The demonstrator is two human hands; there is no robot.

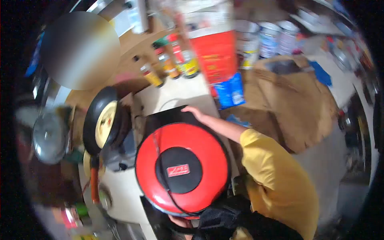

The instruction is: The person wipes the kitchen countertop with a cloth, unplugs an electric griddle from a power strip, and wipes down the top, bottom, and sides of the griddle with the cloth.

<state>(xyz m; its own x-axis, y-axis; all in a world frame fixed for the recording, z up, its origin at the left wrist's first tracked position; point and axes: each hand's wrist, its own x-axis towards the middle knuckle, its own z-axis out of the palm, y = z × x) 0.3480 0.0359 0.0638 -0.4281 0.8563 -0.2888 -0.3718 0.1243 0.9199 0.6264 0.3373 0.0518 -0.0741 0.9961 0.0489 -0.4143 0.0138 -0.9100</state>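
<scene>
A large round red electric griddle [212,156] with a black centre and a small red label lies in front of me, a dark cord running across its top. A flat black panel [160,120] shows beyond its far rim; whether it is part of the griddle, I cannot tell. My right hand [194,112], at the end of a yellow sleeve, grips the panel's far edge, its fingertips partly hidden. At the griddle's near rim my left hand [179,221] is mostly covered, with fingers curled at the edge by a black handle-like part.
Left of the griddle stands a black frying pan [91,124] with pale food [105,124] inside. A glass lid [50,136] is farther left. Sauce bottles [168,64], a red bag [216,56] and cans [270,40] stand behind; brown cardboard [296,96] lies right.
</scene>
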